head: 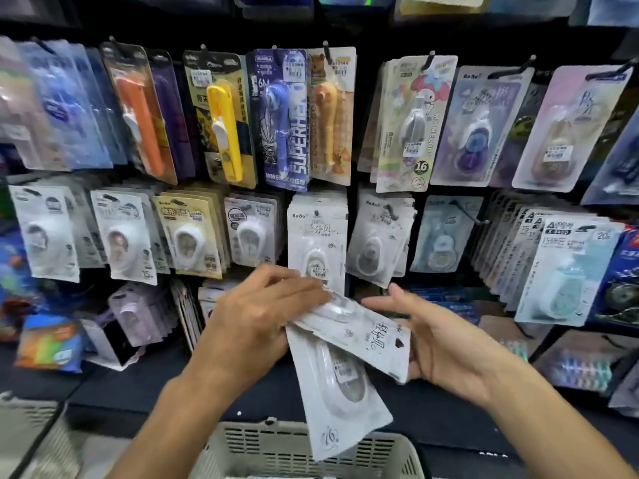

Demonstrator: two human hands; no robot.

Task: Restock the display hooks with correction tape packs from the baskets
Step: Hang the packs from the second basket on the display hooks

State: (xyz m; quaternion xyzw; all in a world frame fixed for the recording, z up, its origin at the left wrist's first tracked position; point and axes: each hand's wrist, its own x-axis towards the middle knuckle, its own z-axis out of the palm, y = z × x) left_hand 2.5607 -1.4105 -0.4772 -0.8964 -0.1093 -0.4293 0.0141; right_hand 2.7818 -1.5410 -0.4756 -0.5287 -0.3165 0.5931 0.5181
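Note:
My left hand point(262, 316) grips white correction tape packs at their upper end. One pack point(339, 392) hangs down and another point(370, 337) lies slanted to the right. My right hand point(435, 344) is open, palm up, under the right end of the slanted pack, with its fingers spread beside it. Just above my hands hangs a matching row of white packs point(316, 236) on a display hook. A beige slotted basket point(287, 451) sits at the bottom centre, below the packs.
The black pegboard wall is full of hanging packs: orange point(138, 112), yellow point(224, 122) and blue point(283, 119) pen-style ones above, white ones point(124, 236) in the middle row. A half-bare hook point(466, 212) is at the right. A second basket point(24, 433) is at bottom left.

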